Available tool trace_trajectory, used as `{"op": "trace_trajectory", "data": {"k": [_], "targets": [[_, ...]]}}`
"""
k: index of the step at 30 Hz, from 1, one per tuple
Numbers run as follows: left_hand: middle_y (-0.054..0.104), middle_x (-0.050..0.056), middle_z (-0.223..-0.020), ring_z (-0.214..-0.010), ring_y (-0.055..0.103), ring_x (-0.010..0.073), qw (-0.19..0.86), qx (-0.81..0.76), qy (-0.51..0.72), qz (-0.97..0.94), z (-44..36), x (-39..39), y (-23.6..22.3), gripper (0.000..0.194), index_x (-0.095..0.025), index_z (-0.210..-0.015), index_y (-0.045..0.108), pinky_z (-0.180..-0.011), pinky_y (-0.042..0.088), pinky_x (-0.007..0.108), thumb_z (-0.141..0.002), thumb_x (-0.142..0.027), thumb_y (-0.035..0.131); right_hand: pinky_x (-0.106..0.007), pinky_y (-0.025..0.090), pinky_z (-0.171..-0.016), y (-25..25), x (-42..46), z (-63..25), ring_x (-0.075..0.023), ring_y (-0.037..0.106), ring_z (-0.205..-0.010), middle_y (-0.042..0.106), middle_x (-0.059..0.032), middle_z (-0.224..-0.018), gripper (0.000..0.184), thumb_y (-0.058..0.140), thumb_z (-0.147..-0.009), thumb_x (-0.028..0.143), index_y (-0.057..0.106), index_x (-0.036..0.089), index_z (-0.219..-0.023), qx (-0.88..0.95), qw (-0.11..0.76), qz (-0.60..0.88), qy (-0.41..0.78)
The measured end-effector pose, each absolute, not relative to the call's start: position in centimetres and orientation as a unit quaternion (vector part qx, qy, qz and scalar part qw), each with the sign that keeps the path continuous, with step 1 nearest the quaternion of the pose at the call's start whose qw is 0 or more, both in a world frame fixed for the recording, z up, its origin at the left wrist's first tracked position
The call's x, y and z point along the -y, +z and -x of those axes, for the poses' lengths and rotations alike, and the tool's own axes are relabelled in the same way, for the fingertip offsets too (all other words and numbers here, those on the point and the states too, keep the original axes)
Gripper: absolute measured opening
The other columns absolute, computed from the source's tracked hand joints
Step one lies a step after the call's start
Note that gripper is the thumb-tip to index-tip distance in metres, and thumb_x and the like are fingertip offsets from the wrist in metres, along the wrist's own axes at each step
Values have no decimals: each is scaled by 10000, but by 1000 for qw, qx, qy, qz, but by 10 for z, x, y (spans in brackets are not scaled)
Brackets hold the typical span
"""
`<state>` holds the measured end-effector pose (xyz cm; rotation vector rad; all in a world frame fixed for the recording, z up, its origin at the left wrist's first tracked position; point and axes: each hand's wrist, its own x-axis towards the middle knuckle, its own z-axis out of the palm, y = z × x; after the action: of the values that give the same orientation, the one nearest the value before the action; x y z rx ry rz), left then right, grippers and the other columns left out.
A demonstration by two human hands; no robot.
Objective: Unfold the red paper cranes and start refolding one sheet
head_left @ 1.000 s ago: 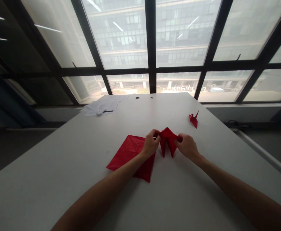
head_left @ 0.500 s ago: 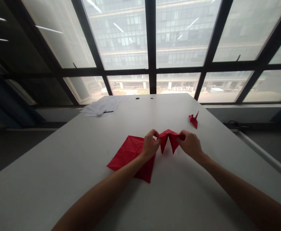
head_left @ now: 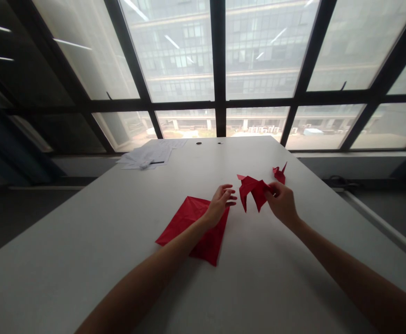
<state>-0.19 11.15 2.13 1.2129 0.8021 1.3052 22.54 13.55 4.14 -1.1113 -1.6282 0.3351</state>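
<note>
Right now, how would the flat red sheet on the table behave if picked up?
The red sheet would probably feel light, being thin paper. It may bend rather than stay stiff, as its corners look slightly uneven. Its visible creases suggest it could fold along them.

I see bright, hazy daylight through the windows [head_left: 182,60], with streaks of lamp glare on the glass. Against it, the forearms look dim, with soft shadows on the table [head_left: 126,204]. My view is slightly soft throughout, the corners darken, and the window frames [head_left: 220,65] splay out towards the edges.
</note>
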Motion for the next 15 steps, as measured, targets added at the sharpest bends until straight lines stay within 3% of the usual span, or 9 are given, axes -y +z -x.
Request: {"op": "trace_trajectory", "data": {"k": [6, 10, 15], "targets": [[634, 192, -1228, -1112, 626, 292, 796, -233, 375, -413, 8, -111, 27, 538, -137, -1229, 607, -1018, 429, 458, -930, -579, 534, -246, 370, -489, 45, -119, -212, -123, 479, -530, 559, 26, -618, 93, 611, -813, 189, 585, 187, -723, 694, 575, 407, 146], [674, 159, -1097, -992, 655, 257, 797, -237, 358, -425, 11, -110, 27, 561, -140, -1133, 646, -919, 477, 403, -897, -638, 544, -256, 385, -526, 39, -114, -208, -132, 480, -576, 543, 21, -673, 92, 578, -817, 130, 567, 203, -762, 728, 580, 347, 117], [676, 97, -934, -803, 643, 185, 751, -266, 421, -433, 12, -111, 25, 470, -141, -1040, 649, -808, 496, 327, -842, -566, 677, -286, 444, -619, 31, -118, -213, -170, 560, -731, 589, -29, -849, 141, 568, -823, 86, 550, 214, -878, 784, 551, 264, 107]]}}
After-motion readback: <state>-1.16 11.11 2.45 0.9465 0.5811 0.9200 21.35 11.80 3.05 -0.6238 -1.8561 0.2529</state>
